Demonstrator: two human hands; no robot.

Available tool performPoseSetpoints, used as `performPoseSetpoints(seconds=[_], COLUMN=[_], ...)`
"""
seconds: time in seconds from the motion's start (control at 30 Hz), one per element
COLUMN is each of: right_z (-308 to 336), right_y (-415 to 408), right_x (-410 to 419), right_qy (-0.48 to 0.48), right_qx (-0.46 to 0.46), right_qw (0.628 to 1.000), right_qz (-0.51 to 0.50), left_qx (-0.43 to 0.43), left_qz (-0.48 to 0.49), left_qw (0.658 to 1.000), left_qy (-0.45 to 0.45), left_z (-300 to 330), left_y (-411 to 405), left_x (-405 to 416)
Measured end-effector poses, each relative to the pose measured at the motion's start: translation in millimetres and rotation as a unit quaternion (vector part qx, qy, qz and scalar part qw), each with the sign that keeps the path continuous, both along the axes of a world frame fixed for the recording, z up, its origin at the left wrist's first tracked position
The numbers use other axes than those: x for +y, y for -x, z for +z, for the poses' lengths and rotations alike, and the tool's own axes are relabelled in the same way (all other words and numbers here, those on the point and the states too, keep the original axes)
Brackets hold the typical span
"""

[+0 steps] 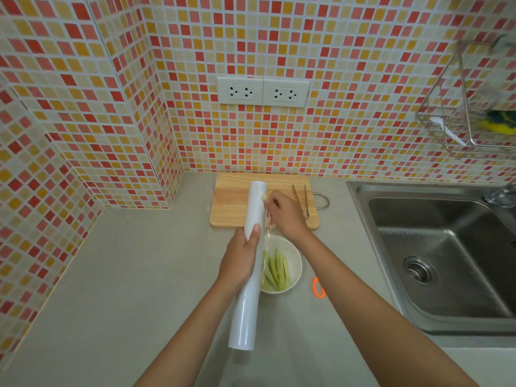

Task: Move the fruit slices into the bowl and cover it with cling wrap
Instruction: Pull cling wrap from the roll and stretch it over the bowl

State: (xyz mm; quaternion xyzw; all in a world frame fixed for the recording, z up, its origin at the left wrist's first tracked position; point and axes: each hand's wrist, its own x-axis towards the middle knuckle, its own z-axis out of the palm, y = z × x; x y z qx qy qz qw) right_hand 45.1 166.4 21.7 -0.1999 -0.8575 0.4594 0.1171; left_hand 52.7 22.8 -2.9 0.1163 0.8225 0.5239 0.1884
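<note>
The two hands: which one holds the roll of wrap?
The left hand grips the roll; the right hand only pinches the loose film.

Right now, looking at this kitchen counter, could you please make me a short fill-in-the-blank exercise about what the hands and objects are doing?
1. The left hand grips the ____ of cling wrap.
2. The green fruit slices lie in the white ____.
3. The metal tongs rest on the wooden ____.
4. The right hand pinches the clear ____ beside the roll.

Missing words: roll; bowl; cutting board; film
</note>
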Motion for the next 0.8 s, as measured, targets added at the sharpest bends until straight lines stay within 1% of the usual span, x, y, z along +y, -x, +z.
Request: performPoseSetpoints(seconds=[0.17, 0.27, 0.33, 0.37, 0.53, 0.6, 0.67, 0.73, 0.8], right_z=[0, 0, -2, -4, -2, -2, 0, 3, 7], right_y=[2, 2, 3, 4, 1, 0, 3, 6, 9], right_x=[4, 6, 5, 5, -4, -8, -12, -14, -11], right_qy=[0.048, 0.119, 0.147, 0.147, 0.058, 0.045, 0.064, 0.085, 0.055], right_qx=[0.048, 0.055, 0.054, 0.06, 0.105, 0.104, 0.105, 0.08, 0.042], right_qw=[0.997, 0.988, 0.982, 0.98, 0.977, 0.976, 0.976, 0.98, 0.989], right_qz=[-0.042, -0.08, -0.104, -0.117, -0.177, -0.188, -0.178, -0.164, -0.132], left_qx=[0.017, 0.025, 0.033, 0.039, 0.072, 0.08, 0.084, 0.09, 0.091], left_qz=[0.004, 0.002, 0.003, 0.004, 0.008, 0.009, 0.009, 0.005, 0.004], left_qw=[1.0, 0.999, 0.998, 0.997, 0.991, 0.989, 0.987, 0.986, 0.987], left_qy=[0.025, 0.041, 0.058, 0.067, 0.112, 0.128, 0.133, 0.137, 0.135], left_z=[-3, -2, -1, -1, 4, 6, 5, 5, 5], left_y=[-3, -4, -4, -5, -9, -11, -11, -12, -11], left_x=[-5, -5, -4, -4, 1, 3, 4, 3, 3])
